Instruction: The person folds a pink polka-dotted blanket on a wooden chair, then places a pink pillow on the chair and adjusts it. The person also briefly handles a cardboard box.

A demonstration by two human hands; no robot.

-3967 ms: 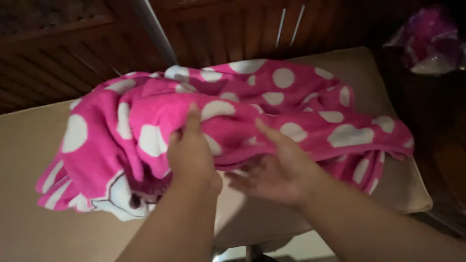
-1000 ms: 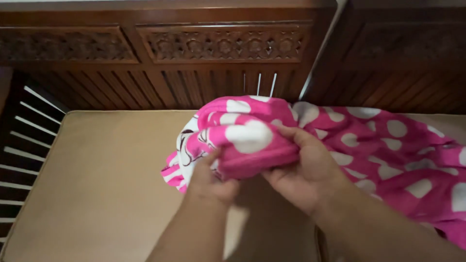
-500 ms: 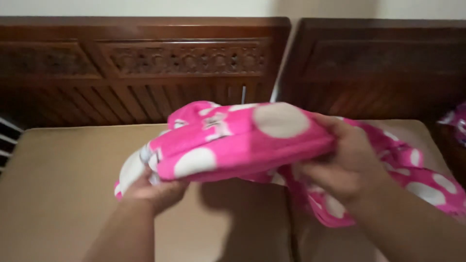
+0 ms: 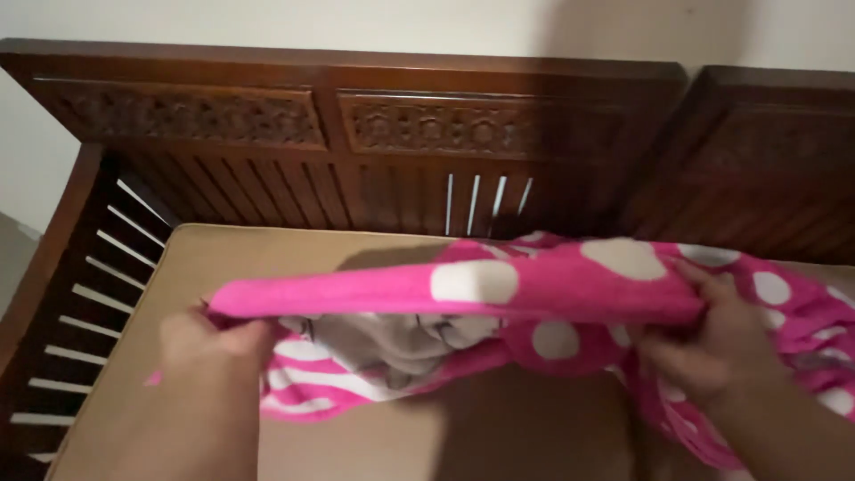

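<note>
A pink fleece blanket (image 4: 463,287) with white dots is stretched between my two hands above a tan cushion (image 4: 267,258). My left hand (image 4: 209,343) pinches the blanket's left end. My right hand (image 4: 712,343) grips its edge on the right. A taut pink band runs between them, and a white and striped part hangs below it. The rest of the blanket trails off to the right over the cushion.
A dark carved wooden backrest (image 4: 356,134) with vertical slats runs along the far side. A slatted wooden armrest (image 4: 62,303) closes off the left. A second wooden backrest (image 4: 775,169) stands at the right. A pale wall is behind.
My hands have drawn apart, stretching the bunched blanket into a long taut band. The left hand moved left. The view shifted left, showing the armrest.
</note>
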